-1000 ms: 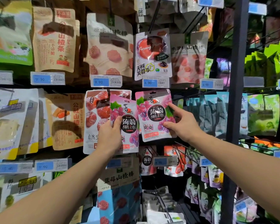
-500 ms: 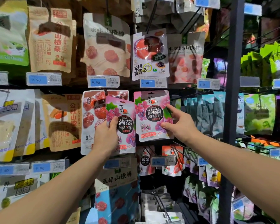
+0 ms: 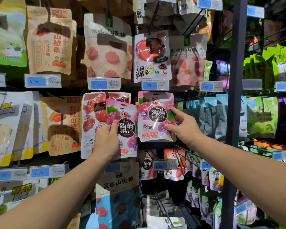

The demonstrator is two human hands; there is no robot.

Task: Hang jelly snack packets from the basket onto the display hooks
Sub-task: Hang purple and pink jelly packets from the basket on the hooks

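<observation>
Head view: hanging step, mid-way; right hand (image 3: pixel 183 128) pinches right packet (image 3: pixel 155 116) by its edge, just under the 4.90 tag (image 3: pixel 155 84); hook hidden, can't tell if it's seated; left hand (image 3: pixel 106 141) grips spare packet (image 3: pixel 122 128) beside it, over the hawthorn bag (image 3: pixel 92 116); next: seat hole, let go, thread spare.

Packets hang edge to edge across the wall. The held packet (image 3: pixel 127 129) in the left hand (image 3: pixel 106 141) sits just beside the hung packet (image 3: pixel 155 116), with only a thin dark gap between them. Price tags (image 3: pixel 155 84) close the row above. Bare hooks (image 3: pixel 183 149) jut out under the right hand (image 3: pixel 183 128). A dark post (image 3: pixel 234 113) bars the right side. Lower down, open dark room surrounds the lower hooks (image 3: pixel 162 205).
</observation>
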